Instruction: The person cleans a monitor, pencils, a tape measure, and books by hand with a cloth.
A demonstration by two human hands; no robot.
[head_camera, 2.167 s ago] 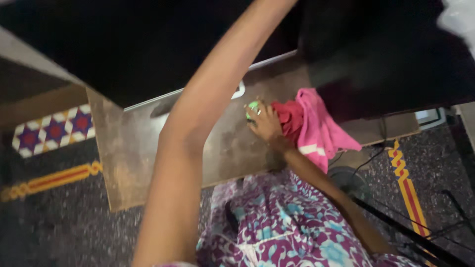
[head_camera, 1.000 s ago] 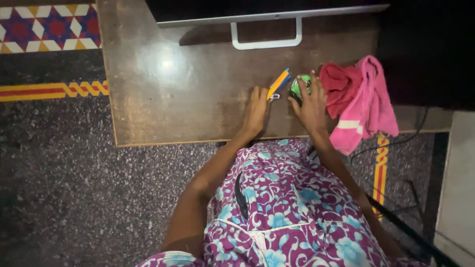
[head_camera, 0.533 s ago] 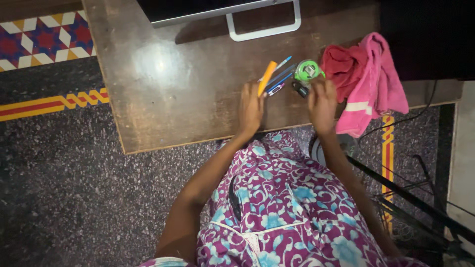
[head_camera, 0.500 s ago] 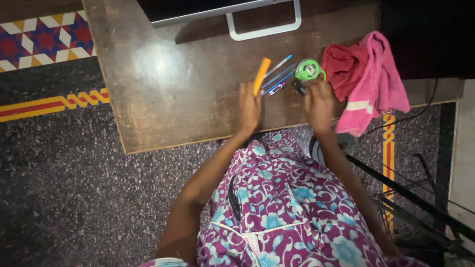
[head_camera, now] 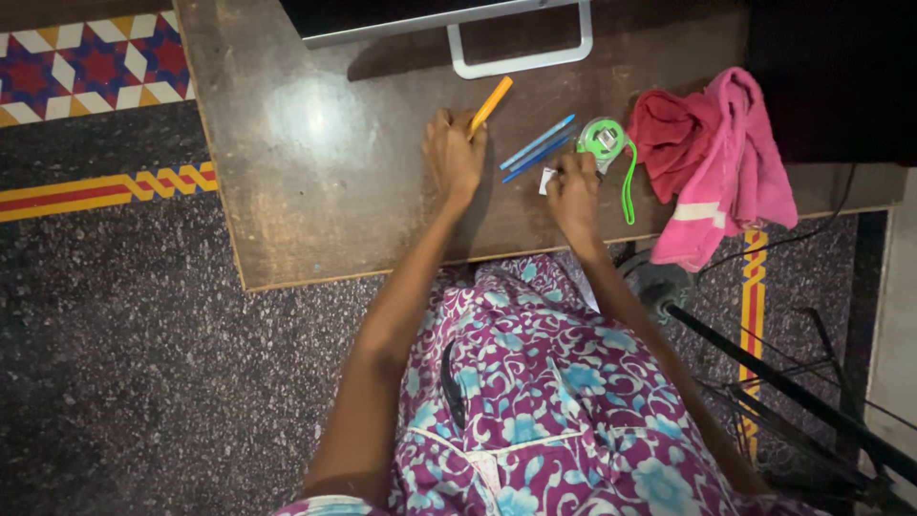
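Note:
My left hand [head_camera: 454, 155] is closed around the lower end of an orange pen [head_camera: 492, 103], which points up and to the right over the brown wooden table [head_camera: 325, 162]. My right hand [head_camera: 573, 186] rests on the table and pinches a small white object [head_camera: 546, 180] at its fingertips. Two blue pens [head_camera: 537, 148] lie side by side between my hands. A green round tape measure [head_camera: 602, 139] with a green cord [head_camera: 629, 186] lies just above my right hand.
A pink cloth and a red cloth [head_camera: 716, 162] lie bunched at the table's right end. A monitor's white stand [head_camera: 521, 53] sits at the back. Dark speckled floor with patterned borders [head_camera: 105, 186] surrounds the table; black tripod legs [head_camera: 793, 392] stand at the right.
My left hand has lifted the orange pen away from the blue pens and moved it up and left. My right hand has shifted left and taken up a small white object.

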